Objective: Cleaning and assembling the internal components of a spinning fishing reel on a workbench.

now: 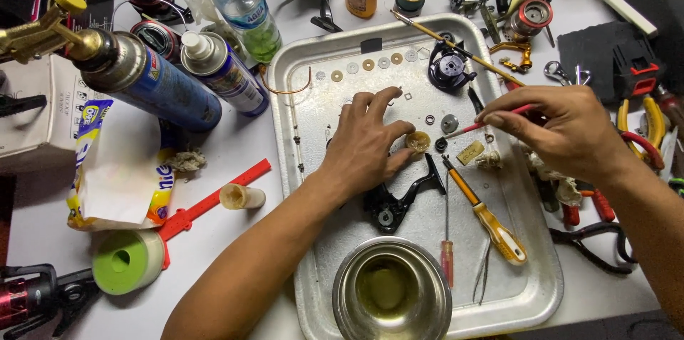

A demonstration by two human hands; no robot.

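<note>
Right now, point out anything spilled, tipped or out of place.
Two spray cans lie tipped on their sides left of the metal tray. A crumpled dirty wad sits loose below them. Nothing looks spilled.

Small brass cup (417,143), red-handled brush (491,121)

My left hand (367,142) and right hand (563,130) are both bare, w/ no gloves, rings or watch. Forearms bare too, no sleeves reaching into view, approx up to the elbow on the left. Nails cut short, plain. Knuckles & tendons show on the backs of both hands. No bands or straps at either wrist.
</note>
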